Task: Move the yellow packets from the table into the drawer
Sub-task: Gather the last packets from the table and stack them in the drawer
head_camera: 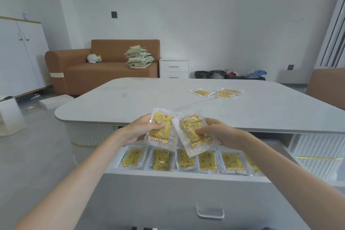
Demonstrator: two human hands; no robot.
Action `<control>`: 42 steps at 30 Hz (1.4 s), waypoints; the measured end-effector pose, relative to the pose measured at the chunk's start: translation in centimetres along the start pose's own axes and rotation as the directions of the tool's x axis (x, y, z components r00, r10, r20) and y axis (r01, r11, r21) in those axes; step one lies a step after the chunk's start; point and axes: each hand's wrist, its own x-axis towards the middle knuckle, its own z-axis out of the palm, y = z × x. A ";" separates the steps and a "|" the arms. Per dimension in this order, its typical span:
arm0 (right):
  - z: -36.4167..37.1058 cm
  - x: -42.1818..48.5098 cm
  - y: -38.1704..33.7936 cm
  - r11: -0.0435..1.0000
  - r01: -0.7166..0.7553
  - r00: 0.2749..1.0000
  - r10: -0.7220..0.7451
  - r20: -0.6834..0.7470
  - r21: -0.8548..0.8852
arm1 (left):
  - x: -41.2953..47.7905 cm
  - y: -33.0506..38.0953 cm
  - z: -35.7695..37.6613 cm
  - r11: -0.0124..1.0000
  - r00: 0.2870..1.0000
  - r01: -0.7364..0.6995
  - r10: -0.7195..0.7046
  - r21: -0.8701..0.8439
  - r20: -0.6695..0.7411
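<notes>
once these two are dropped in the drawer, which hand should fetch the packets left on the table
Likely right. The remaining packets lie on the far right of the table, beyond the right hand; the left hand would cross over.

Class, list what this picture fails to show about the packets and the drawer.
Head view: drawer back, hidden behind the held packets, left hand and right hand.
Head view: rightmost drawer packet, covered by the right forearm.
Head view: far table packets overlap; count unsure.
Head view: packet print, too blurred.

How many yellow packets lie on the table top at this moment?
3, all at the far right: the lone packet, then the front packet and the rear packet, overlapping. Others might hide beneath.
</notes>
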 end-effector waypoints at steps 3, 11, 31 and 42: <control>0.8 -0.2 0.4 0.997 -0.074 0.995 0.076 0.061 -0.037 | -0.8 -0.9 -0.1 0.993 0.994 0.075 -0.082 0.087 0.074; 4.8 1.6 1.9 0.956 -0.228 0.972 0.233 0.009 -0.183 | 0.0 -4.4 -0.9 0.929 0.935 0.341 -0.351 0.141 0.052; 10.4 10.7 4.0 0.924 -0.375 0.926 0.372 -0.061 -0.067 | 4.8 -9.4 -2.2 0.385 0.896 0.439 -0.254 0.812 -0.364; 11.4 11.5 5.6 0.931 -0.361 0.919 0.345 -0.189 -0.055 | 5.0 -10.5 -2.8 0.342 0.851 0.079 -0.512 0.936 0.115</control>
